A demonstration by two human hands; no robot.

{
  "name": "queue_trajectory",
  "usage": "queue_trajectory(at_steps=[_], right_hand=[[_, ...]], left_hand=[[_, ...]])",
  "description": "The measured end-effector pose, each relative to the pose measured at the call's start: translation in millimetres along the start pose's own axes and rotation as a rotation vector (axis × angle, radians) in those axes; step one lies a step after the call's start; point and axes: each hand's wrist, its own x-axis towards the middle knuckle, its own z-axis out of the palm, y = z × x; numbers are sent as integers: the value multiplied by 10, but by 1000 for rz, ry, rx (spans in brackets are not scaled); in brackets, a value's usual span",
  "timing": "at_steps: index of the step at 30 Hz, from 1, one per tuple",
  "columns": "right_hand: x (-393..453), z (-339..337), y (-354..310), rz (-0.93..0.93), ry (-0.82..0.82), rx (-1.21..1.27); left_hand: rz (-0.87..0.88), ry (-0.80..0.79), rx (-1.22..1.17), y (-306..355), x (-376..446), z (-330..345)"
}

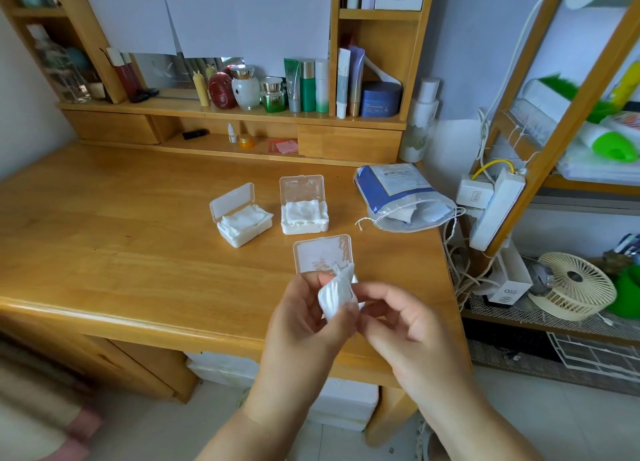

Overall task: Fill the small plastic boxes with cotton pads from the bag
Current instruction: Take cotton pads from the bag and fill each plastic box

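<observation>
A small stack of white cotton pads is held between both hands above the desk's front edge. My left hand grips the stack from the left, and my right hand pinches it from the right. Just behind the hands stands a clear plastic box with its lid up; its base is hidden by the pads and fingers. Two more open boxes hold white pads: the left box and the middle box. The blue and clear drawstring bag lies open at the desk's right edge.
The wooden desk has a raised shelf at the back with bottles and jars. A white power strip and cables hang by a wooden rack on the right. A beige fan sits low at the right.
</observation>
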Motion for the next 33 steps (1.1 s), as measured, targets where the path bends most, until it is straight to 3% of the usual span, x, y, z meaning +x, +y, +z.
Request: queue_trajectory(at_steps=[9,15,17,20,25,29,33], right_hand=[[60,-71,5,35,86,102],[99,-82,-9,140,175,286],[114,-99,-31,232,121,276],[150,-106,-42,371,37,241],[202,-25,-9,520,75,554],[188,-21,8,542,88,669],[165,-14,3,482,78,511]], left_hand=[[-254,-130,-530,-40,53,-67],[-333,-107,-670,-70,74,-105],[-333,-101,-626,-83,72,-117],[-266,-57,-356,-65,66,-100],[-7,105,-33,-28,26,-96],[58,5,166,19,-17,-101],[111,-60,346,64,-1,-104]])
